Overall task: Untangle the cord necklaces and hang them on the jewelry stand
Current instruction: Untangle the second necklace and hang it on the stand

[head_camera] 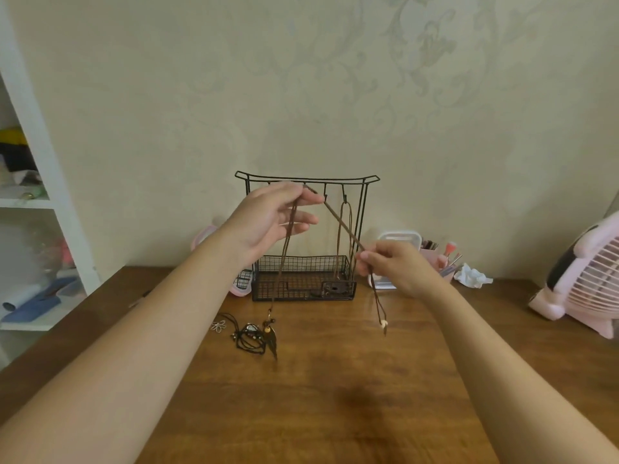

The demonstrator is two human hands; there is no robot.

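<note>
Head view: we are at the hanging step for one brown cord necklace (341,223), stretched taut in front of the black wire jewelry stand (363,209), which stands at the middle of the far edge of the wooden surface (335,396). To do this well, we judge that we should keep the loop open and under light tension, lift its top over a free hook (325,195) on the upper bar, and only then let go. We should keep clear of the necklace that already hangs (339,242) from the hook further right, so the two cords do not cross. The feather pendant (272,341) dangles low, just above the surface and close to the black cord tangle (249,338) lying in front of the stand towards the left edge; we would lift it clear before swinging it in.

Our left hand (274,222) is raised to the level of the hooks and pinches the cord between thumb and forefinger, the other fingers loosely spread. Our right hand (398,266), lower and well apart from it, has its fingers curled and pinches the cord's other end, whose beaded tips (383,324) hang below it.
</note>
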